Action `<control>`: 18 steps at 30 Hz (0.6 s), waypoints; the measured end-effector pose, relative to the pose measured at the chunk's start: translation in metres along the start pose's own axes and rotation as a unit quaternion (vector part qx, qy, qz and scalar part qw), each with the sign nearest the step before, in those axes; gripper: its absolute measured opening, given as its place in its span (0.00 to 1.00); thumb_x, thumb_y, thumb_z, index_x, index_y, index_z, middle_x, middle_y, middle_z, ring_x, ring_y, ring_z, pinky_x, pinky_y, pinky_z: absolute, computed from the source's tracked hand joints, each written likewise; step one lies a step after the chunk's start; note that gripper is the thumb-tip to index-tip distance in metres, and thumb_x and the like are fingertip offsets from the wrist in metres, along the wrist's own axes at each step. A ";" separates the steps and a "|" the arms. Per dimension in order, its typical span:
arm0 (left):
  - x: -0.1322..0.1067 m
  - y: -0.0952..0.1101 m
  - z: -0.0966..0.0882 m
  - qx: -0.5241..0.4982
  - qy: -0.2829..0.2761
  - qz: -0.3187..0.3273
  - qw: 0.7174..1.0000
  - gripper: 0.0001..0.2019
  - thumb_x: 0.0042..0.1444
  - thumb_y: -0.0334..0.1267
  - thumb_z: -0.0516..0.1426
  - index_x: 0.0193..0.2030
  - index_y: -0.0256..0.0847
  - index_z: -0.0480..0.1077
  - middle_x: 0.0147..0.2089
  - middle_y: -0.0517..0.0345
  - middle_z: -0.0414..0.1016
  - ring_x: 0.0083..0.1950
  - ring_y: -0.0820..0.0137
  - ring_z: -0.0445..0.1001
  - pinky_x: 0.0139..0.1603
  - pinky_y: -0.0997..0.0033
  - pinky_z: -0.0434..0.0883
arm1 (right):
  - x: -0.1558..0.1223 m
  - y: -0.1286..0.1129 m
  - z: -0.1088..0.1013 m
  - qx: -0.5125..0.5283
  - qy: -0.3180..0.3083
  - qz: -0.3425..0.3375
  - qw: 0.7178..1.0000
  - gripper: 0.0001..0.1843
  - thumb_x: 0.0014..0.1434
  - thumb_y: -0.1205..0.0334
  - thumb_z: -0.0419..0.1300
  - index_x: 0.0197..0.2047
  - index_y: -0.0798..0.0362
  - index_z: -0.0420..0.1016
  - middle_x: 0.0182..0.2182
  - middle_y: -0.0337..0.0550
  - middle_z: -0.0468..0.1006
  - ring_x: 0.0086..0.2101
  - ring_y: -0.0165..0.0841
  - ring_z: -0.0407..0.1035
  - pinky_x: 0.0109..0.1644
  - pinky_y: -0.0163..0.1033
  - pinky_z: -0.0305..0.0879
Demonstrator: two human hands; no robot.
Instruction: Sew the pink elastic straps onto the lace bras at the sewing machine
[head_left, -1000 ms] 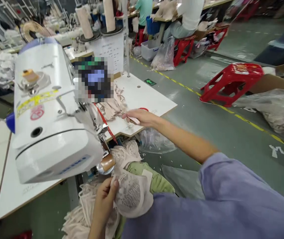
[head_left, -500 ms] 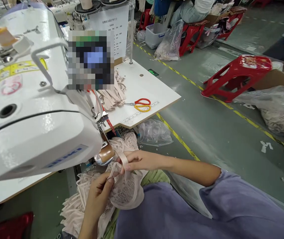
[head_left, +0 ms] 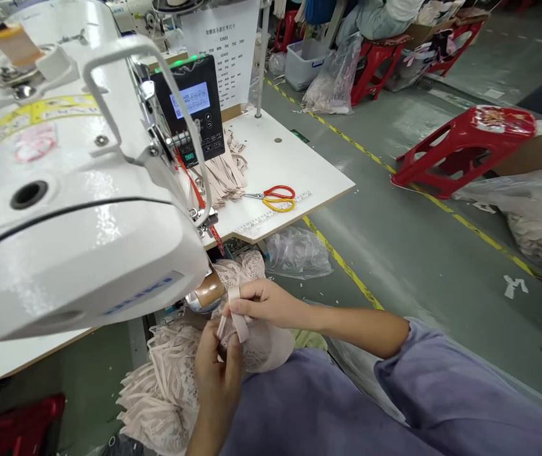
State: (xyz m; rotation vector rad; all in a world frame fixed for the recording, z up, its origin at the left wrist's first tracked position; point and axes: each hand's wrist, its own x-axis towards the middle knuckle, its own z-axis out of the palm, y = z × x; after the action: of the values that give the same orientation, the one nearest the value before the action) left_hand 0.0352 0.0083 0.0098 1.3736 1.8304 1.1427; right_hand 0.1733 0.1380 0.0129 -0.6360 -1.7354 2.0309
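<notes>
Both my hands meet just below the head of the white sewing machine [head_left: 75,190]. My right hand [head_left: 264,303] pinches a narrow pale pink strap [head_left: 239,316] folded over its fingers. My left hand [head_left: 218,370] is closed on the edge of a beige lace bra cup [head_left: 265,348] in my lap, right under the strap. More lace pieces [head_left: 161,396] hang in a heap to the left of my left hand.
A stack of pink straps [head_left: 225,174] and red-and-yellow scissors [head_left: 275,197] lie on the white table [head_left: 299,171] beside the control panel [head_left: 194,107]. A tipped red stool [head_left: 461,149], plastic bags [head_left: 296,250] and yellow floor lines lie right. People sit at benches behind.
My right hand left the table with a strap and came down to the lace cup. My left hand closed in on the cup's edge. The view shifted toward the machine.
</notes>
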 end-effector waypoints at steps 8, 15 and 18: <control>0.020 0.004 -0.021 0.197 0.049 0.205 0.957 0.15 0.63 0.31 0.53 0.54 0.43 0.74 0.29 0.59 0.79 0.25 0.73 0.74 0.29 0.77 0.66 | 0.037 -0.017 -0.030 0.122 -0.028 0.042 0.991 0.23 0.63 0.45 0.59 0.43 0.58 0.79 0.26 0.37 0.71 0.26 0.24 0.63 0.30 0.29 0.62; 0.040 0.022 -0.035 0.140 0.037 -0.037 0.989 0.17 0.65 0.45 0.52 0.52 0.46 0.77 0.47 0.57 0.83 0.42 0.66 0.82 0.36 0.74 0.75 | 0.074 -0.022 -0.048 -0.028 0.004 -0.009 1.000 0.15 0.59 0.51 0.63 0.33 0.54 0.67 0.23 0.34 0.70 0.25 0.27 0.66 0.29 0.32 0.63; 0.043 0.020 -0.038 0.150 0.024 -0.011 0.988 0.15 0.64 0.46 0.52 0.49 0.48 0.79 0.47 0.59 0.83 0.46 0.64 0.81 0.43 0.71 0.76 | 0.084 -0.024 -0.044 -0.172 0.073 -0.084 0.979 0.12 0.59 0.55 0.61 0.31 0.54 0.65 0.26 0.35 0.68 0.29 0.28 0.64 0.34 0.34 0.60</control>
State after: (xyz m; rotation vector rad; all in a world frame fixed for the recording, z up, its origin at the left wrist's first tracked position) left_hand -0.0006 0.0398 0.0469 1.4948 2.1142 0.9211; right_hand 0.1294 0.2251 0.0242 -0.6976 -1.9943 1.5439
